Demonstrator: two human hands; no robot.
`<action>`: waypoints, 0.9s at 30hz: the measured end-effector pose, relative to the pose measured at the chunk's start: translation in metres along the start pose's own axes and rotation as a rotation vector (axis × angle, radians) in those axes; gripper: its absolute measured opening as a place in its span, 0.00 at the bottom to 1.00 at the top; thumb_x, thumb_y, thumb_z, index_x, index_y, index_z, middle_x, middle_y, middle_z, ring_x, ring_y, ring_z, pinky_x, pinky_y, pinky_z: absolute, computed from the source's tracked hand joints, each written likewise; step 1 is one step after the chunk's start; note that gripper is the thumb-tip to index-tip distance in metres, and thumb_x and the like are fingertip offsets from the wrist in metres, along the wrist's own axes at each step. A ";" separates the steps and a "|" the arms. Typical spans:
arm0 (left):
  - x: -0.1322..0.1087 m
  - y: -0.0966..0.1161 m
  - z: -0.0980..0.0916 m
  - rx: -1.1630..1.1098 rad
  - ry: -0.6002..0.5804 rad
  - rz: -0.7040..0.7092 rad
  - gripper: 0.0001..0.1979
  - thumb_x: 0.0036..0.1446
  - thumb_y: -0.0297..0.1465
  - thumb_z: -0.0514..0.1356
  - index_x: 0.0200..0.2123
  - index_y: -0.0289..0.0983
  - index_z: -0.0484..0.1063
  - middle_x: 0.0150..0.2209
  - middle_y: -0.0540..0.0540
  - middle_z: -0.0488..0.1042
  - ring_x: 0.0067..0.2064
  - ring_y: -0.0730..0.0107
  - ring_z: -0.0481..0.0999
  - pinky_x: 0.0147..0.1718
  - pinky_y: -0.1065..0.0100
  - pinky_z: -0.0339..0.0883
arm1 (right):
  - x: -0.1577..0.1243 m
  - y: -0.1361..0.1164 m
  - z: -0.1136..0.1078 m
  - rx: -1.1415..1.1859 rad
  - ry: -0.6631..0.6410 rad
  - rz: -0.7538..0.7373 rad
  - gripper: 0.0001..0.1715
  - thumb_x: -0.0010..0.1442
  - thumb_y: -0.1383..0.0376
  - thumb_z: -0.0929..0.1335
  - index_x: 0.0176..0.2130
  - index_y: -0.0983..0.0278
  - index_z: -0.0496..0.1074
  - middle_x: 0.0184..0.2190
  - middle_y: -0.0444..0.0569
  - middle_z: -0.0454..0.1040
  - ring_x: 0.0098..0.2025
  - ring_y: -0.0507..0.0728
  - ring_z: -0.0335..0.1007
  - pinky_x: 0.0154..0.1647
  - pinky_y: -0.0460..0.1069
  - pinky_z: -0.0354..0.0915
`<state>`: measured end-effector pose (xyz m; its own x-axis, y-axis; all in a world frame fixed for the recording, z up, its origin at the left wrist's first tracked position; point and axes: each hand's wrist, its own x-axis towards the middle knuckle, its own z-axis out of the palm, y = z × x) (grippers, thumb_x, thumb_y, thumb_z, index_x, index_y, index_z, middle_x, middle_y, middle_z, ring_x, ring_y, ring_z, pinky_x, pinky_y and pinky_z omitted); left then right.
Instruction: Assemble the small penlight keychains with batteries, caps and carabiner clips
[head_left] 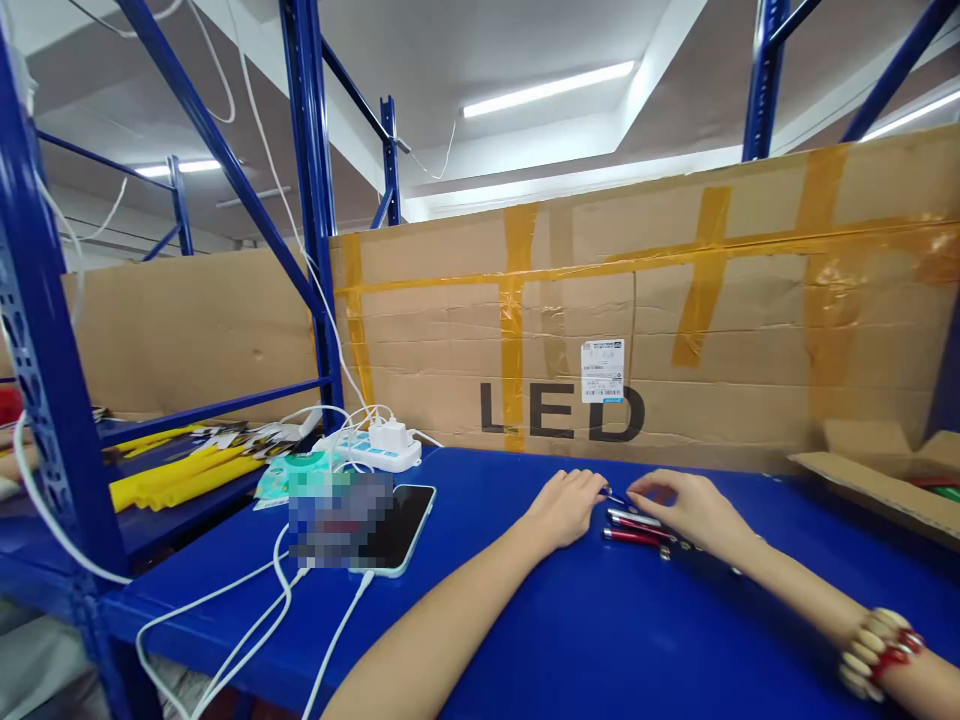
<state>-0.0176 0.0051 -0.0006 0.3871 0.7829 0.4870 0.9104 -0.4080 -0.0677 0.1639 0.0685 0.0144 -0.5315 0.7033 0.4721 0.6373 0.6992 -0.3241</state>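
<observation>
Blue rod (616, 498) is pinched by L. hand (570, 508). R. hand (694, 508) is curled, contents unclear; red rod (628, 537) is seen nr.

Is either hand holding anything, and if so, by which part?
The left hand appears to hold a slim blue object by its left end; whether the right hand grips anything cannot be told.

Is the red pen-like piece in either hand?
No, the red pen-like piece lies on the blue tabletop, outside the left hand and right hand.
</observation>
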 end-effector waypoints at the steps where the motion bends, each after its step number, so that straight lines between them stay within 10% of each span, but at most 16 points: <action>1: 0.000 0.000 0.000 0.007 -0.004 0.011 0.11 0.63 0.28 0.43 0.43 0.36 0.62 0.41 0.43 0.71 0.42 0.64 0.69 0.40 0.64 0.60 | -0.002 0.001 0.001 0.002 0.005 0.007 0.15 0.52 0.55 0.62 0.30 0.57 0.74 0.30 0.46 0.77 0.31 0.57 0.70 0.32 0.50 0.64; 14: 0.000 0.001 0.000 0.114 -0.028 0.040 0.12 0.63 0.30 0.42 0.44 0.35 0.62 0.43 0.44 0.71 0.45 0.66 0.69 0.42 0.64 0.60 | -0.012 -0.025 -0.010 -0.046 0.349 -0.141 0.16 0.55 0.54 0.62 0.29 0.58 0.74 0.30 0.44 0.75 0.24 0.50 0.67 0.22 0.45 0.59; 27: 0.000 -0.002 0.001 0.090 0.071 0.000 0.11 0.63 0.33 0.45 0.43 0.36 0.63 0.40 0.45 0.73 0.42 0.66 0.72 0.41 0.66 0.63 | -0.008 -0.020 -0.004 0.188 0.297 -0.085 0.14 0.53 0.55 0.65 0.31 0.61 0.75 0.30 0.46 0.76 0.24 0.52 0.69 0.27 0.47 0.63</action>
<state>-0.0189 0.0066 -0.0012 0.3791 0.7461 0.5474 0.9209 -0.3620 -0.1444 0.1579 0.0482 0.0203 -0.3755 0.5925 0.7127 0.4691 0.7847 -0.4052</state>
